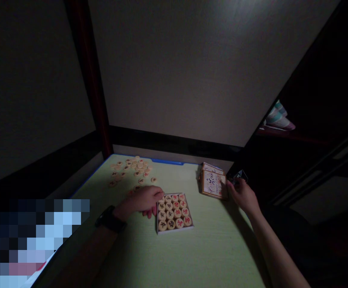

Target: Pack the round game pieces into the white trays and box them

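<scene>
Down at the left hand [144,202], black watch [110,218] on the wrist: fingers curled, tips pressed against the far-left corner of the white tray [175,230], too dim to tell whether pinching anything. Packed inside in tight rows, round game pieces [174,213] with red and black marks. Over to the right hand [242,195]: loosely bent, fingertips touching the right side of the printed box [212,185], no firm grasp to be made out.

Risk first. Light-looking tray, unbraced on its near and right sides, so probably easy to shove rightward or tip with a heavy push from those curled fingers, spilling the rows. Easy also to clip a raised piece with a knuckle and flick it out. Worse on the right: printed box hard by the right edge of the green tabletop [210,252], dark drop just beyond, likely over with one outward nudge. Dim light too, bad for reading marks.

Room now. Wide bare green surface near, and between tray and box. Loose pieces [132,170] scattered far left, close to the blue rim [165,161]. Dark post [91,88] upright at that far-left corner.
</scene>
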`<control>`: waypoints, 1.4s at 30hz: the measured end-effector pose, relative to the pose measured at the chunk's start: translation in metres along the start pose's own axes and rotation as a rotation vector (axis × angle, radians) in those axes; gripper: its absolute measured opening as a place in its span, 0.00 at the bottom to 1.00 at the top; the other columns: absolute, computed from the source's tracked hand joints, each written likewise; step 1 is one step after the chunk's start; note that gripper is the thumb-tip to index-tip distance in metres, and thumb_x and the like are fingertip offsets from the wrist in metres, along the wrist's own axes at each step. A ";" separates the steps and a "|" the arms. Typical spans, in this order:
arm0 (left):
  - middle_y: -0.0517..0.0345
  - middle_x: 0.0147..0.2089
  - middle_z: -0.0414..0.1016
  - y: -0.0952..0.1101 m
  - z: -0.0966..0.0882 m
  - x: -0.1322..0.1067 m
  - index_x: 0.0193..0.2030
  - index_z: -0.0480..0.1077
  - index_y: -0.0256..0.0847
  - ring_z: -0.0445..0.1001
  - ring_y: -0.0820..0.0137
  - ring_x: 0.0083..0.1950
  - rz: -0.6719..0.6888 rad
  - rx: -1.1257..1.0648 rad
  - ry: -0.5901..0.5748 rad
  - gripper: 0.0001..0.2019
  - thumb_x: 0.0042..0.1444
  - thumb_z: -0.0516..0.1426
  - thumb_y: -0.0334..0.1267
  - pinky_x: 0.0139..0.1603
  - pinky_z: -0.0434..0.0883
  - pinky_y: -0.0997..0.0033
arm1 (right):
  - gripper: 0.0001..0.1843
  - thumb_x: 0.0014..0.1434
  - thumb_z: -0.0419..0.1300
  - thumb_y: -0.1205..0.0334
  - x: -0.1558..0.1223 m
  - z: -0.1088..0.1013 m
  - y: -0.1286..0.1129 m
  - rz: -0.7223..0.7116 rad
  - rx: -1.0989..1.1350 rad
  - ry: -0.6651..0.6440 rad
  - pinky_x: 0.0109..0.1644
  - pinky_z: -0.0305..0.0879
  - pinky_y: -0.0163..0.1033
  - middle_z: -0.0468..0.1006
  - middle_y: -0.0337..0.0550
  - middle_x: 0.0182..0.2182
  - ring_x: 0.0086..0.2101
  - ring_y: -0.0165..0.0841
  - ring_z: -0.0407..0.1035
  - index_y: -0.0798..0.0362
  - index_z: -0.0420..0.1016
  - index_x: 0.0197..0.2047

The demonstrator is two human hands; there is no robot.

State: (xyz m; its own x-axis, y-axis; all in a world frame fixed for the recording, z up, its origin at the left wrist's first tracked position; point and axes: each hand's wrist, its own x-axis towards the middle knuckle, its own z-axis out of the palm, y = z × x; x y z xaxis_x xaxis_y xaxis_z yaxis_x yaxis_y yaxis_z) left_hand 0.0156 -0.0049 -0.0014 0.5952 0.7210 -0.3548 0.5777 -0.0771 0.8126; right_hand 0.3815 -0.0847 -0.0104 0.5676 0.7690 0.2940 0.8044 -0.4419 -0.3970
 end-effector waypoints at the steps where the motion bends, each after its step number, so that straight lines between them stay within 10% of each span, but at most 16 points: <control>1: 0.65 0.19 0.70 -0.001 0.002 0.002 0.34 0.63 0.42 0.64 0.77 0.14 0.006 -0.012 -0.004 0.15 0.60 0.49 0.52 0.17 0.55 0.79 | 0.31 0.61 0.52 0.41 -0.001 0.003 0.001 0.019 0.002 -0.045 0.38 0.66 0.43 0.79 0.56 0.39 0.39 0.46 0.75 0.57 0.69 0.55; 15: 0.65 0.24 0.68 0.003 0.014 0.007 0.45 0.69 0.39 0.63 0.77 0.16 0.110 0.011 0.128 0.16 0.59 0.48 0.46 0.17 0.56 0.78 | 0.24 0.51 0.64 0.44 0.003 0.023 -0.001 0.169 0.573 -0.145 0.33 0.67 0.38 0.80 0.48 0.28 0.31 0.39 0.74 0.58 0.77 0.39; 27: 0.60 0.25 0.74 -0.010 0.007 0.019 0.40 0.74 0.38 0.67 0.73 0.19 0.291 0.104 0.277 0.16 0.58 0.48 0.43 0.22 0.62 0.75 | 0.27 0.37 0.73 0.43 -0.015 -0.005 -0.030 0.278 1.061 -0.345 0.16 0.39 0.29 0.59 0.26 0.14 0.13 0.20 0.46 0.52 0.66 0.28; 32: 0.55 0.31 0.79 0.002 0.004 0.014 0.34 0.75 0.38 0.75 0.68 0.31 0.361 0.126 0.436 0.15 0.58 0.50 0.43 0.32 0.68 0.72 | 0.25 0.38 0.75 0.51 -0.023 -0.013 -0.040 0.270 1.318 -0.436 0.15 0.36 0.26 0.69 0.32 0.19 0.14 0.18 0.47 0.52 0.65 0.29; 38: 0.48 0.48 0.81 0.001 0.007 0.017 0.46 0.77 0.37 0.78 0.62 0.46 0.448 -0.132 0.253 0.19 0.55 0.57 0.48 0.47 0.73 0.65 | 0.25 0.42 0.76 0.52 -0.048 -0.001 -0.071 0.173 1.493 -0.594 0.15 0.39 0.23 0.62 0.25 0.18 0.14 0.17 0.47 0.50 0.64 0.33; 42: 0.46 0.47 0.81 0.001 0.008 0.019 0.48 0.76 0.36 0.79 0.63 0.42 0.432 -0.251 0.182 0.21 0.53 0.59 0.49 0.38 0.74 0.66 | 0.25 0.46 0.73 0.48 -0.061 0.014 -0.086 0.070 1.418 -0.639 0.15 0.40 0.24 0.66 0.27 0.19 0.15 0.19 0.51 0.50 0.66 0.37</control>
State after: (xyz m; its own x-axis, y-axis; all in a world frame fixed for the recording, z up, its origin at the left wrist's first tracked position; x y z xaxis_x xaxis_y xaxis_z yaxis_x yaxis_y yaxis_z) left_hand 0.0319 0.0037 -0.0113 0.6303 0.7693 0.1047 0.1366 -0.2426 0.9605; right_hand 0.2754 -0.0871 -0.0062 0.1325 0.9910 -0.0186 -0.2468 0.0148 -0.9690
